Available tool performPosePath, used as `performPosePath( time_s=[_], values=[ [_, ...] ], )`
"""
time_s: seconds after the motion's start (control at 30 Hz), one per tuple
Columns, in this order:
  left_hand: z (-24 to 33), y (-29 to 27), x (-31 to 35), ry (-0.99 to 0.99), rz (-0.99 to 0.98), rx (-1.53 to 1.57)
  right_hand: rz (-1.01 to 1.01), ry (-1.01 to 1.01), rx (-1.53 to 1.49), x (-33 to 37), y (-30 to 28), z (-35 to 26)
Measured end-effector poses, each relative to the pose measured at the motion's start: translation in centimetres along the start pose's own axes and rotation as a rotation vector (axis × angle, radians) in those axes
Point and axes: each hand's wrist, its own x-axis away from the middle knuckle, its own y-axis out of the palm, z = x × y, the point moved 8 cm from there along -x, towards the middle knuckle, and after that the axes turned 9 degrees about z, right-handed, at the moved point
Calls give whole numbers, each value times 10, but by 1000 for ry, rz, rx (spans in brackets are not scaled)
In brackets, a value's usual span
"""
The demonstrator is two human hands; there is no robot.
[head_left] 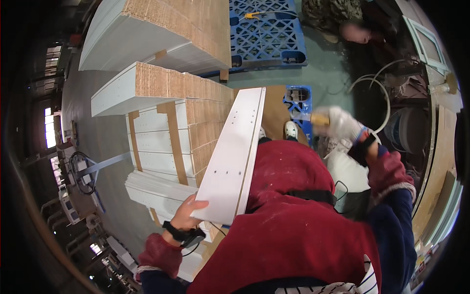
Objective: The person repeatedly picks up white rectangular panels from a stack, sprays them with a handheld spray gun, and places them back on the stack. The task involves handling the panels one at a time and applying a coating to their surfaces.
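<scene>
A long white panel (229,157) with several small dark holes slants in front of my body, its far end narrowing toward the floor. My bare left hand (186,213) grips the panel's near left corner, the thumb lying on its white face. To the right, apart from the panel, my right hand (342,126) wears a whitish glove and is closed round the yellow handle of a putty knife (319,119). Its flat blade points left; motion blurs the hand and tool somewhat.
Left of the panel stand stacks of white boards (161,117) with brown edges and cardboard strips. Blue plastic pallets (268,41) lie ahead, one carrying a yellow air gun (252,16). At the upper right are another person (338,19) and a looped hose (384,100); a white sack (346,171) stands beside me.
</scene>
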Motion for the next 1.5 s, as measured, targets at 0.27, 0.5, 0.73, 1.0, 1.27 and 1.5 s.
performPosePath(
  time_s=[0.27, 0.5, 0.73, 1.0, 1.27, 1.5],
  values=[
    [-3, 70, -65, -187, -301, 1127, 71, -225, -154, 42, 41, -1],
    [3, 61, -58, -177, -363, 1164, 136, 114, -142, 20, 24, 24],
    [-20, 3, -15, -268, 26, 561, 73, 9, 293, 16, 33, 87],
    [-16, -52, 92, -271, 206, 28, -251, 243, -16, 5, 53, 124],
    [-162, -66, 197, -11, 608, 415, -512, 106, 148, -26, 95, 97],
    [-245, -64, 139, 411, 1091, 718, -591, 156, 239, -76, 119, 67]
  ],
)
